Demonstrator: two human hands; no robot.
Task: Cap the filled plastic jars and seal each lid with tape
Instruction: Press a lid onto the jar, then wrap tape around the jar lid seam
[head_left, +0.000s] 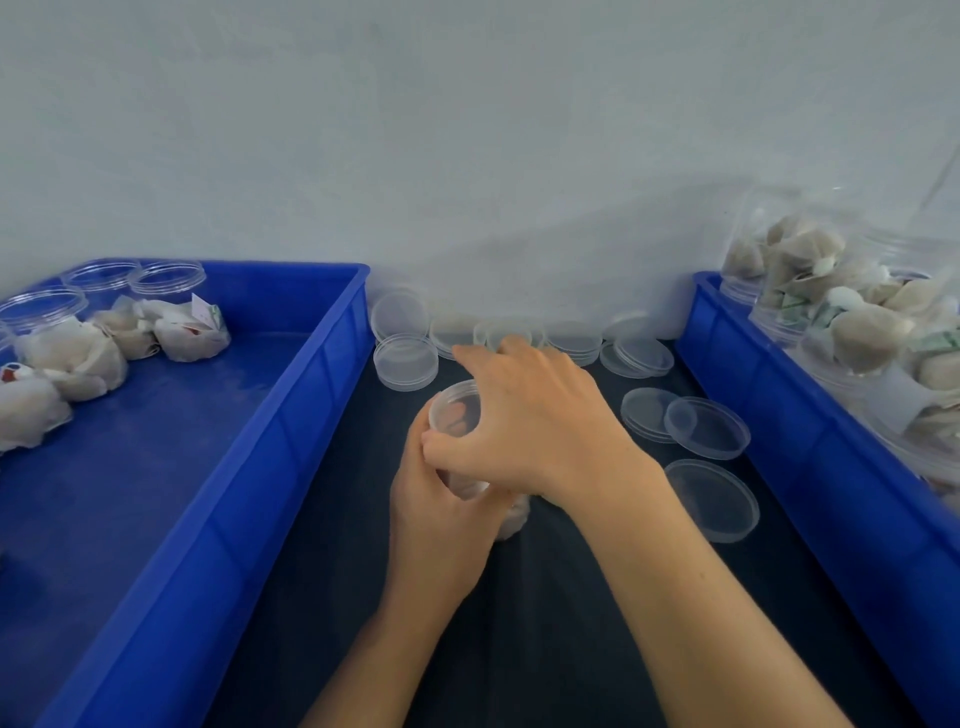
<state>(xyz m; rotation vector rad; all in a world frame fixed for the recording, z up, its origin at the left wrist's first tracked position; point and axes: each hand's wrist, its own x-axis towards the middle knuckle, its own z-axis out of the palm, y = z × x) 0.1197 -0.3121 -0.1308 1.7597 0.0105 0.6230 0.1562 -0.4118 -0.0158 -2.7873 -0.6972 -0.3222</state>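
Note:
A clear plastic jar (511, 519) stands on the dark mat between two blue bins, mostly hidden by my hands. My left hand (441, 514) grips its side from the left. My right hand (524, 415) curls over the top and holds a clear lid (457, 408) on the jar's mouth, thumb at the lid's near edge. Several loose clear lids (406, 362) lie along the wall, and more lids (706, 428) lie to the right of my hands. No tape shows.
A blue bin (291, 431) on the left holds filled jars lying on their sides (72, 358). A blue bin (810, 447) on the right is piled with filled jars (862, 332). A pale wall stands close behind.

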